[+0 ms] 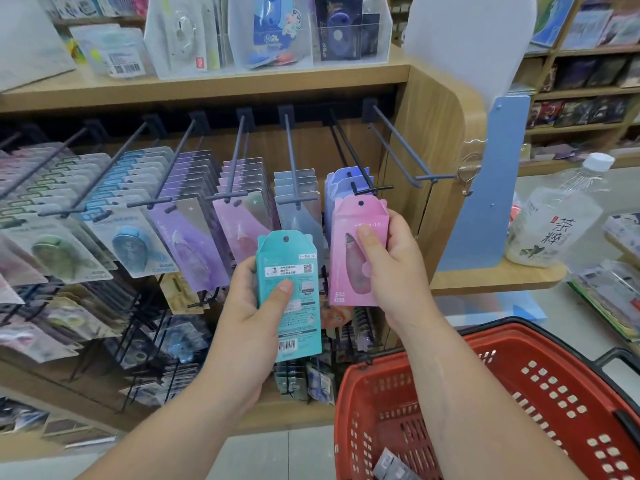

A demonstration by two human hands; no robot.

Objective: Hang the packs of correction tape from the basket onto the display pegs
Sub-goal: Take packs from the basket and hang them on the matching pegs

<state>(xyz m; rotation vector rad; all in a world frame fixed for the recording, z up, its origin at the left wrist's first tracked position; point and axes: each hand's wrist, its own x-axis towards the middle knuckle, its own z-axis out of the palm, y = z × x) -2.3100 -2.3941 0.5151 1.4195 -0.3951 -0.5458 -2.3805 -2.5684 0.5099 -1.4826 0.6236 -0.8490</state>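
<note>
My left hand [254,299] grips a teal pack of correction tape [294,327], its printed back and barcode facing me, below the pegs. My right hand [391,265] holds a pink pack [349,230] upright, thumb on its front. The pink pack's hanging hole sits just under the tip of a black peg [367,188] that carries blue-lilac packs [341,183]. The red basket [519,344] stands at the lower right, with a grey pack [391,465] lying on its bottom.
Rows of pegs to the left hold green, blue, purple and pink packs. A bare peg [398,147] juts out at the right beside the wooden end panel. A water bottle [554,216] stands on the side ledge. Lower pegs carry more goods.
</note>
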